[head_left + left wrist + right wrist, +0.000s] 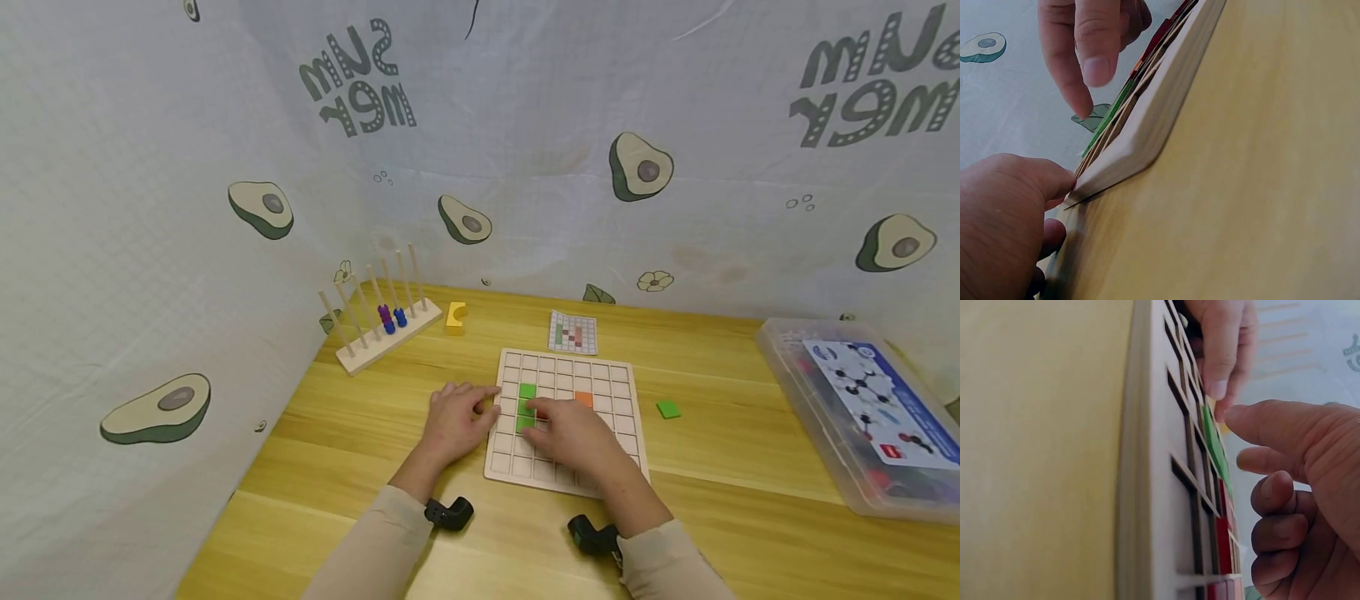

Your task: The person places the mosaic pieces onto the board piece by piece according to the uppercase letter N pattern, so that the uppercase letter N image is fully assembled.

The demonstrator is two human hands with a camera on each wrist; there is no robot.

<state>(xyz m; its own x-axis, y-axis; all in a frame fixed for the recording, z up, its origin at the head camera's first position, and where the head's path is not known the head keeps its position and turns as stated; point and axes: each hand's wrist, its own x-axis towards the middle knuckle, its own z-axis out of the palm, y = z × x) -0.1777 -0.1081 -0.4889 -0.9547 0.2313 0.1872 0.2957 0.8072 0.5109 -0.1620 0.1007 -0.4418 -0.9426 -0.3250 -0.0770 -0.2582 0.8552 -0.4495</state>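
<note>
A square wooden grid board (506, 467) lies on the table. My left hand (453, 425) rests at its left edge, thumb and index finger touching the rim. Over the board hovers my right hand (573, 437), its thumb and index finger apart with nothing between them, close to a column of green square tiles (527, 390). An orange tile (583, 399) sits in the grid farther right. Red tiles (1225, 540) show in the right wrist view; in the head view the right hand mostly hides them. One loose green tile (668, 409) lies right of the board.
Behind the board is a small printed pattern card (572, 333). A peg stand (390, 337) with purple and blue beads and a yellow arch block (455, 318) are at the back left. A clear plastic box (817, 417) stands at the right. Patterned cloth (525, 125) hangs behind the table.
</note>
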